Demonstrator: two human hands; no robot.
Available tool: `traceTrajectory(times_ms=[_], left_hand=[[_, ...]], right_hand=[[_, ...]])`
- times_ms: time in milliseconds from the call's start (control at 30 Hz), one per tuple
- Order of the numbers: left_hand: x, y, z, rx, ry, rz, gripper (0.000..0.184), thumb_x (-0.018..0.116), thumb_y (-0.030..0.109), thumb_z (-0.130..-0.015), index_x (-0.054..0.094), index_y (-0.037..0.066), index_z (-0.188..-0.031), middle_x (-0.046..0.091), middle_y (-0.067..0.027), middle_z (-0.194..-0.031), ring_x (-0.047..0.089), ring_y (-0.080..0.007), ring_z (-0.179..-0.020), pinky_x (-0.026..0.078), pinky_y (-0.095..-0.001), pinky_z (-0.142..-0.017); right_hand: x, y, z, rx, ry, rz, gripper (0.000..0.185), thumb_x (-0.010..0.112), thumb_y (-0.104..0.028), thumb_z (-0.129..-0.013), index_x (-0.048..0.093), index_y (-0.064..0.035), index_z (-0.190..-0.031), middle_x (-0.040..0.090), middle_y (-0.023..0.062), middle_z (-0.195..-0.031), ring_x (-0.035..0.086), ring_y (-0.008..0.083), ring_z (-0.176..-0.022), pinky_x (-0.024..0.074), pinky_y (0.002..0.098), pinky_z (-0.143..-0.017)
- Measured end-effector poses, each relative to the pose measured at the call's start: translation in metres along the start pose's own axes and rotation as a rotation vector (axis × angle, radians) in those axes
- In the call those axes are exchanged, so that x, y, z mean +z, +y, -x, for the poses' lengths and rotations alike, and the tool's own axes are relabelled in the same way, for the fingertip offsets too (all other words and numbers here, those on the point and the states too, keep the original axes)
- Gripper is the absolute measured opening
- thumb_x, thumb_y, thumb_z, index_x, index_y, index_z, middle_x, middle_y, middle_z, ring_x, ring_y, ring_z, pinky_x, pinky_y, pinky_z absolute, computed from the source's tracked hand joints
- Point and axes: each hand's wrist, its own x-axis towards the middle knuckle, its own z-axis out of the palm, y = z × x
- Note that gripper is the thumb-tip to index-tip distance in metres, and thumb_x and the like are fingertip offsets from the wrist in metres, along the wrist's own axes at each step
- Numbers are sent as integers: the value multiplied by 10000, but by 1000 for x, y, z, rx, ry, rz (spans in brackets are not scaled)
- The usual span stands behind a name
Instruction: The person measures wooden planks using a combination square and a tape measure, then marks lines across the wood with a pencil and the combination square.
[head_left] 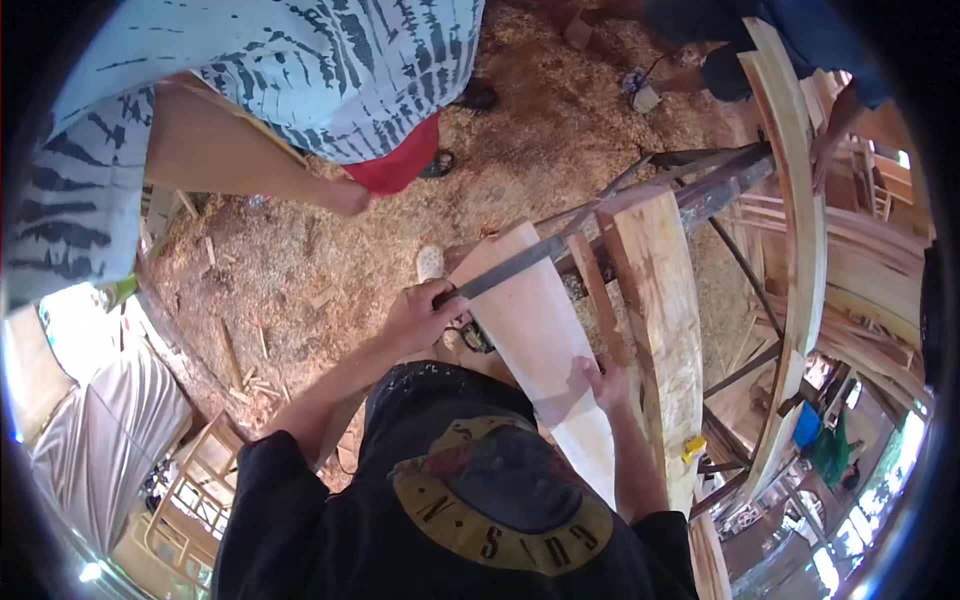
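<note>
My left hand (pixel 432 315) is closed round the near end of a long flat grey strip (pixel 515 268), which looks like metal and crosses over a pale wooden board (pixel 545 330). I cannot tell whether the strip is a straightedge or a tool. The board runs lengthwise in front of me, its lower end beside my shirt. On its right edge my right hand (pixel 605 385) is closed, the thumb showing on the upper face and the other fingers partly hidden. A dark object (pixel 475 337), unclear in kind, shows below my left hand.
A thick wooden plank (pixel 660 330) lies right of the board, with a yellow object (pixel 693 447) on it. A long curved plank (pixel 795 250) rests on a dark frame (pixel 735 180). Another person in a patterned shirt (pixel 350 70) stands close at upper left. Wood shavings (pixel 330 270) cover the ground.
</note>
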Motion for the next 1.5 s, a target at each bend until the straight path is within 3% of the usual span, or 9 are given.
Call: traceTrajectory(times_ms=[267, 567, 767, 1000, 1167, 1267, 1367, 1400, 1500], left_hand=[[-4, -14, -9, 64, 54, 31, 368, 712, 357, -949, 713, -1, -1038, 711, -80, -773, 697, -125, -701, 533, -331, -623], [2, -18, -9, 59, 59, 31, 388, 727, 367, -935, 722, -5, -1044, 715, -101, -754, 684, -163, -657, 536, -362, -619], [-3, 2, -5, 4, 74, 0, 349, 730, 344, -920, 732, 14, -1035, 714, -147, -781, 710, -229, -710, 542, -381, -663], [-2, 2, -3, -71, 79, 79, 424, 727, 482, -863, 749, 93, -1031, 723, -186, -875, 713, -366, -831, 554, -467, -743], [-6, 0, -3, -39, 78, -186, 502, 644, 557, -900, 739, 97, -1075, 728, -191, -972, 707, -376, -942, 557, -486, -833], [-7, 2, -1, -25, 49, -224, 510, 594, 554, -927, 740, 108, -1125, 735, -180, -1047, 705, -362, -1015, 563, -480, -878], [-8, 3, 4, -64, 39, -182, 496, 590, 540, -932, 744, 118, -1141, 740, -171, -1068, 706, -358, -1034, 565, -473, -891], [-7, 6, 4, -76, 36, -162, 490, 596, 537, -929, 745, 120, -1140, 740, -169, -1065, 706, -360, -1032, 565, -472, -891], [0, 1, 3, -52, 91, -151, 461, 603, 539, -936, 735, 129, -1100, 734, -160, -1009, 704, -367, -990, 557, -498, -858]], right_hand=[[-5, -13, -3, -47, 47, -34, 680, 652, -658, -875, 746, 15, -853, 679, 225, -696, 702, 372, -694, 529, 455, -649], [3, 9, -3, 79, 14, 70, 720, 656, -701, -843, 752, 10, -899, 689, 240, -724, 717, 385, -735, 541, 463, -681], [1, 9, -4, 70, -21, 21, 638, 668, -630, -877, 759, -2, -944, 719, 169, -746, 722, 281, -706, 540, 411, -665], [-4, 5, -4, 95, -34, 34, 717, 671, -697, -841, 761, -9, -1022, 736, 208, -848, 735, 301, -827, 551, 422, -757], [-16, -2, -12, 143, -118, 157, 725, 656, -679, -862, 747, 3, -1091, 749, 197, -916, 731, 293, -904, 549, 406, -839], [-35, -37, -14, 149, -156, 271, 626, 706, -570, -879, 733, -1, -1140, 753, 188, -976, 725, 272, -934, 547, 392, -863], [-51, -24, -28, 11, -124, 125, 484, 761, -370, -876, 709, 11, -1169, 744, 173, -1051, 702, 238, -985, 543, 371, -871], [-64, -76, -20, -13, -111, 160, 298, 678, -110, -862, 680, 17, -1131, 713, 111, -1024, 663, 183, -945, 535, 331, -838], [-82, -86, -37, -96, -40, -184, 295, 521, 14, -815, 640, 2, -1085, 646, 60, -932, 603, 142, -847, 515, 290, -775]])
